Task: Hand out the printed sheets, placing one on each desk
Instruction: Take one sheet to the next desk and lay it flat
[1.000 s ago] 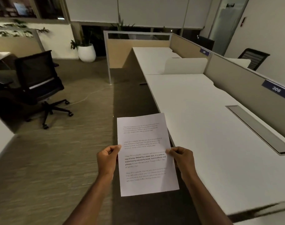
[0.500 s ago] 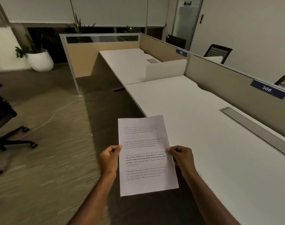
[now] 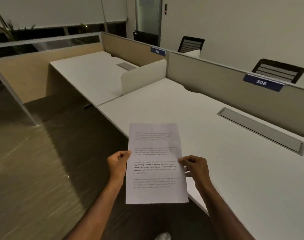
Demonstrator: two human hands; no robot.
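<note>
I hold the printed sheets (image 3: 155, 163), white paper with four blocks of text, upright in front of me. My left hand (image 3: 119, 164) pinches the left edge and my right hand (image 3: 195, 168) pinches the right edge. The paper's upper part overlaps the front edge of the near white desk (image 3: 217, 161), marked 306 on its blue sign (image 3: 262, 82). A second white desk (image 3: 89, 75), marked 307, lies beyond it to the left. How many sheets are in the stack I cannot tell.
A beige partition (image 3: 217, 84) runs along the back of both desks, with a low white divider (image 3: 144, 76) between them. A grey cable tray (image 3: 260, 130) is set into the near desk. Two black chairs (image 3: 279, 70) stand behind the partition. Carpeted floor (image 3: 35, 170) lies to my left.
My view has swung right and closer to the desks; the black chair and plant pot on the left have left the view. Both hands keep the same grip on the paper.
</note>
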